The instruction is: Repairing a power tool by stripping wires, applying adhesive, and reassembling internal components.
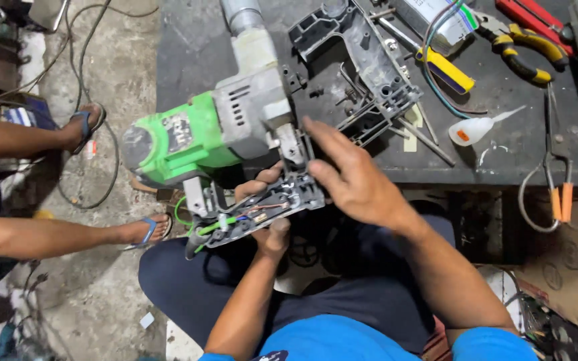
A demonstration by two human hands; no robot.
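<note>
A green and grey power drill (202, 130) lies half on the black workbench (188, 47), its handle opened up. My left hand (265, 220) grips the open grey handle half (262, 210) from below, where coloured wires show. My right hand (346, 177) rests over the handle's right end, fingers pointing left at the switch area. The other black handle shell (362, 60) lies on the bench just behind.
On the bench to the right lie yellow-handled pliers (520, 50), a yellow-handled screwdriver (439, 67), a small white squeeze bottle (476, 128), scissors (560, 180) and long screws (429, 140). Another person's legs in sandals (88, 124) are on the left. A cardboard box (573, 267) stands lower right.
</note>
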